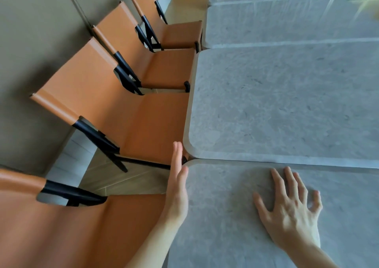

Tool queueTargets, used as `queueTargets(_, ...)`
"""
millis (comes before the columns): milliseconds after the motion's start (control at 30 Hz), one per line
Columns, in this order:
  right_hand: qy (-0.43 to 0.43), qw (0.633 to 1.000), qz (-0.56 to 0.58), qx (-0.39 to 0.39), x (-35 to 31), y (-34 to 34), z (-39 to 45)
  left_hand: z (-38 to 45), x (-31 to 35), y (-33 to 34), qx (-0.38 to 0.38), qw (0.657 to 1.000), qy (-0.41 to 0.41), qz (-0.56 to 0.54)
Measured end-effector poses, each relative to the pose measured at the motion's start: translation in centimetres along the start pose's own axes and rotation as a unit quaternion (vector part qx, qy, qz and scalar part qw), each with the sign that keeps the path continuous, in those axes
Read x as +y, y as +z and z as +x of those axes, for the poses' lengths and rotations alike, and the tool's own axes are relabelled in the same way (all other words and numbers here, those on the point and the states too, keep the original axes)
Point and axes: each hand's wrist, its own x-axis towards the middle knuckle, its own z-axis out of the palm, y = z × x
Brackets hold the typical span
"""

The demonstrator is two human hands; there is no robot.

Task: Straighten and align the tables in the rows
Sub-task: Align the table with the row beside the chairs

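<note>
Both grips are released: my right hand [291,208] lies flat on the near worktop [225,216] to steady it, my left hand [178,183] presses straight against its side edge, checking alignment with the next worktop [276,103] beyond, beside orange chairs [131,112].

Four orange chairs [131,112] with black frames line up beside a beige wall [30,32] on the left
</note>
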Motion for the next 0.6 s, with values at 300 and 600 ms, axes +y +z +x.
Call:
queueTargets(300,0.003,1.000,0.008,0.014,0.0,0.2,0.1,4.8,-0.6,-1.5,-0.013,0.994,-0.105,-0.022)
queueTargets(600,0.001,1.000,0.010,0.023,0.1,0.3,0.1,5.6,-0.1,-1.0,-0.069,0.986,-0.152,-0.020)
